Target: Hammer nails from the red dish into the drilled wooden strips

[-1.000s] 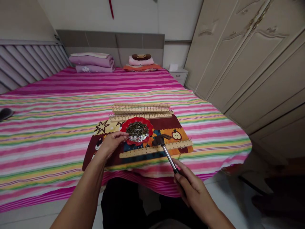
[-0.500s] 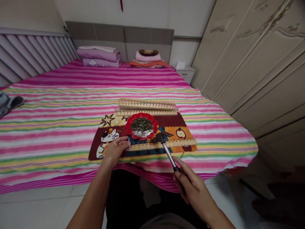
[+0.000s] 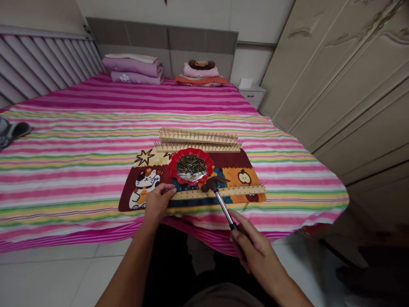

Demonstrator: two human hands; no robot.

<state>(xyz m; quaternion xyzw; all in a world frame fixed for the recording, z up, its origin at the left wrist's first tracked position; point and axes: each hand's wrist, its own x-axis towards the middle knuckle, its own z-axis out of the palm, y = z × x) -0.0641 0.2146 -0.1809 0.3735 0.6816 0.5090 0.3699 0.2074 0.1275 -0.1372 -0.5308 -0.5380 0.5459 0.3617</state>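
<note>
My left hand [image 3: 159, 201] is pinched shut at the left end of a wooden strip [image 3: 220, 192] with nails standing along it; whatever the fingertips hold is too small to see. My right hand [image 3: 252, 247] grips the handle of a small hammer [image 3: 214, 187], whose dark head rests on the strip's middle. Behind the strip a red scalloped dish [image 3: 191, 166] holds a heap of nails. All of these lie on a cartoon-patterned mat [image 3: 140, 183] spread over the striped bed [image 3: 79, 149].
Two more nail-studded wooden strips [image 3: 198, 140] lie behind the dish. Folded bedding [image 3: 134, 68] and a plush pillow [image 3: 200, 70] sit by the headboard. A wardrobe [image 3: 345, 85] stands to the right. Dark slippers [image 3: 11, 132] lie at the bed's far left.
My left hand left the red dish and came down to the left end of the near strip, fingers pinched. The hammer stayed put. The view shifted slightly.
</note>
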